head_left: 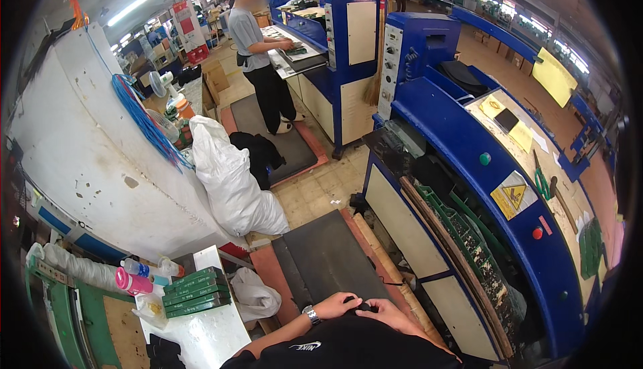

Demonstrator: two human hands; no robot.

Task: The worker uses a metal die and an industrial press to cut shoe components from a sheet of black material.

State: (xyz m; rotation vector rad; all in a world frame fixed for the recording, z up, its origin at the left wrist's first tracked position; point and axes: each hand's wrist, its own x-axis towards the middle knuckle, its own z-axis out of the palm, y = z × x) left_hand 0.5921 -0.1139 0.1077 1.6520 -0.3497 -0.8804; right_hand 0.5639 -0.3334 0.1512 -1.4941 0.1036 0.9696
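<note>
Close in front of my body, my left hand [337, 306] and my right hand [387, 313] are near each other with fingers curled. Between the fingertips shows a small dark piece [364, 306], too small and too like my black shirt to name. A metal watch [311, 315] is on my left wrist. Below my hands lies a dark floor mat [328, 255]. To the right stands a blue machine [482, 148] with a red button [538, 233] and a green button [484, 159]. Its open bay holds green and black slabs [455, 235].
At left, a white table [201, 332] carries stacked green blocks [195, 293] and a pink bottle [132, 280]. A white sack [231, 181] leans by the wall. Farther off, a person [258, 54] works at another blue machine [351, 41]. Scissors [541, 180] lie on the right machine's top.
</note>
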